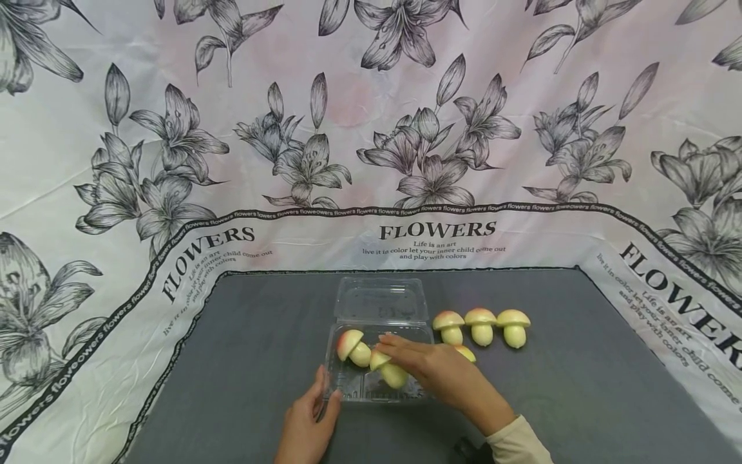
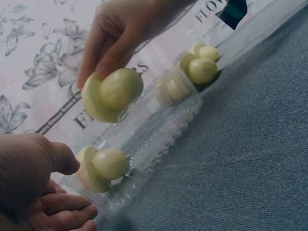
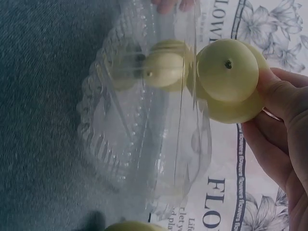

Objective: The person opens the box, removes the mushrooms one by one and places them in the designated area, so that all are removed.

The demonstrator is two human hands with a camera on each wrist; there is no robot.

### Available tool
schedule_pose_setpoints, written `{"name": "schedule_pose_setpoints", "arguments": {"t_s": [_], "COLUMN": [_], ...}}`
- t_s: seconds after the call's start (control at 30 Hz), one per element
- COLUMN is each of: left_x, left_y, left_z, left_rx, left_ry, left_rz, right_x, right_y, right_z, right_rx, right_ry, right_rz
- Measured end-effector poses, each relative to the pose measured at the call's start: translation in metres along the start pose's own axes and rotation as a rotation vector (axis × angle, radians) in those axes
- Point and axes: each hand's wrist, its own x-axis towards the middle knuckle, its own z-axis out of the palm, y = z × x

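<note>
Above rim of clear box [image 1: 348,380], right fingers [image 1: 400,347] pinching mushroom [image 1: 394,376], left fingers [image 1: 315,388] holding corner

The mushrooms [image 1: 394,376] are red-tinged yellow, cloth [image 1: 348,103] black-flowered white.

One mushroom [image 1: 466,352] partly hidden behind right hand [image 1: 436,370].

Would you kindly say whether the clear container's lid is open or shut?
Open: the lid is folded back beyond the base.
</note>
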Motion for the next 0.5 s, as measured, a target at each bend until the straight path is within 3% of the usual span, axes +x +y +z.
{"name": "schedule_pose_setpoints", "arguments": {"t_s": [0.3, 0.5], "left_x": [0.000, 0.001], "left_y": [-0.003, -0.004], "left_z": [0.003, 0.002], "left_rx": [-0.012, -0.003], "left_ry": [0.026, 0.024], "left_rz": [0.035, 0.015], "right_x": [-0.010, -0.016], "right_y": [0.011, 0.018], "right_z": [-0.004, -0.004], "right_rx": [-0.019, -0.008], "right_ry": [0.048, 0.082], "right_rz": [0.068, 0.064]}}
